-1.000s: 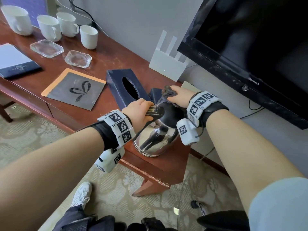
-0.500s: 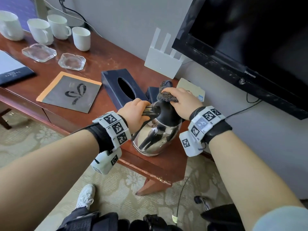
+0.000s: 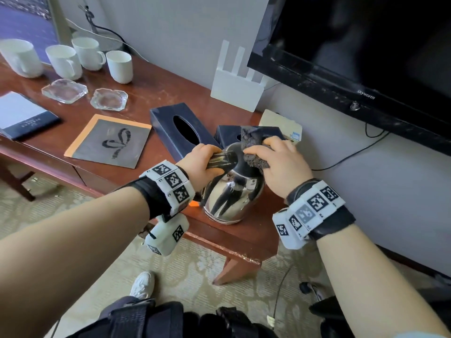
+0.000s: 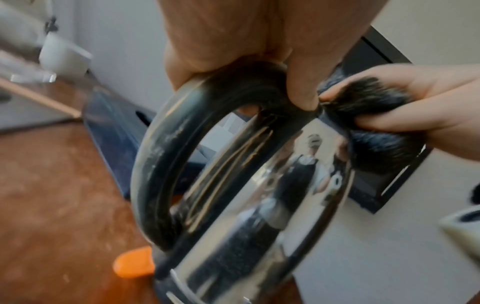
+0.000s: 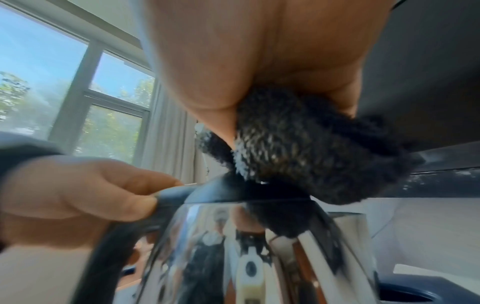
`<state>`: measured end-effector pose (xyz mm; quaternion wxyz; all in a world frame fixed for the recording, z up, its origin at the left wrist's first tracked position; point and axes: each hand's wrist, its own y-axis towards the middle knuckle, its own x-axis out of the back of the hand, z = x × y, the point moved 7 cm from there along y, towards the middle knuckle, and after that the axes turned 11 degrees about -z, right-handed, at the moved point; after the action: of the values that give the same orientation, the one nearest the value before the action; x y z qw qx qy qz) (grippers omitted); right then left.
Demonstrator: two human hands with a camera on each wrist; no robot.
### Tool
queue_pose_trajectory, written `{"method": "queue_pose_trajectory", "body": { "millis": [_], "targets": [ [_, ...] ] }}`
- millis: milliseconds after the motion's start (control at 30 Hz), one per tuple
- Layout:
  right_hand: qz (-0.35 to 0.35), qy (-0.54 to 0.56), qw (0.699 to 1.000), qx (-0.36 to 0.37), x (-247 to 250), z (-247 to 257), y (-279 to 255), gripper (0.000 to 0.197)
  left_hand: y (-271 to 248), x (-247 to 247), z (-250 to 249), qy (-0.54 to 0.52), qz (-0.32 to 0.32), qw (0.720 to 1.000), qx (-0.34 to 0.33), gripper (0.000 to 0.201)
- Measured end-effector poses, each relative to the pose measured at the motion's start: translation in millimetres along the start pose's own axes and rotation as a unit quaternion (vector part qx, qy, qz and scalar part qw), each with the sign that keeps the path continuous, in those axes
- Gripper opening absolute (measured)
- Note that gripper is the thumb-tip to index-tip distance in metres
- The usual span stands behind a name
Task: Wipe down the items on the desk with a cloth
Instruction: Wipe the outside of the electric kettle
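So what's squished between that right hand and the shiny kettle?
A dark fuzzy cloth. The right hand presses it onto the kettle top; the right wrist view shows it best.

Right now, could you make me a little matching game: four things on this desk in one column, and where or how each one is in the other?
1. kettle handle
2. cloth
3. tissue box
4. white cups

a. far left end of the desk
b. pressed on the kettle's lid by the right hand
c. gripped by the left hand
d. just behind the kettle, slot up

Pairs: 1-c, 2-b, 3-d, 4-a
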<state>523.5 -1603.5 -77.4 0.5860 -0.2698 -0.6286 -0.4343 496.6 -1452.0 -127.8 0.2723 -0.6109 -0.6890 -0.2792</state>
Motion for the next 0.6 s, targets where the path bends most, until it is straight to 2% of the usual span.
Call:
{"method": "queue_pose_trajectory", "body": {
  "millis": [167, 233, 367, 467, 600],
  "targets": [
    [-0.006, -0.006, 0.997, -0.076, -7.1, -12.4, 12.6, 0.062, -8.7, -2.4, 13.4, -0.098, 0.010, 0.992, 0.074, 0.052],
    [-0.023, 0.003, 0.995, -0.092, -4.0, -12.8, 9.2, 0.068, -7.8, -1.0, 26.8, -0.105, 0.051, 0.990, 0.085, 0.052],
    [-0.100, 0.022, 0.986, -0.130, 7.9, 5.0, -1.3, 0.087, -6.0, -2.5, 39.0, -0.063, 0.136, 0.987, 0.056, 0.050],
    [-0.081, -0.061, 0.990, -0.100, -1.6, 34.2, -7.3, 0.072, -5.5, -4.3, 39.9, -0.077, 0.157, 0.984, 0.041, 0.051],
    [-0.121, -0.010, 0.992, -0.027, -16.4, 86.9, -24.2, 0.060, -5.7, -3.3, 33.1, -0.087, 0.167, 0.982, -0.006, 0.041]
  ]
}}
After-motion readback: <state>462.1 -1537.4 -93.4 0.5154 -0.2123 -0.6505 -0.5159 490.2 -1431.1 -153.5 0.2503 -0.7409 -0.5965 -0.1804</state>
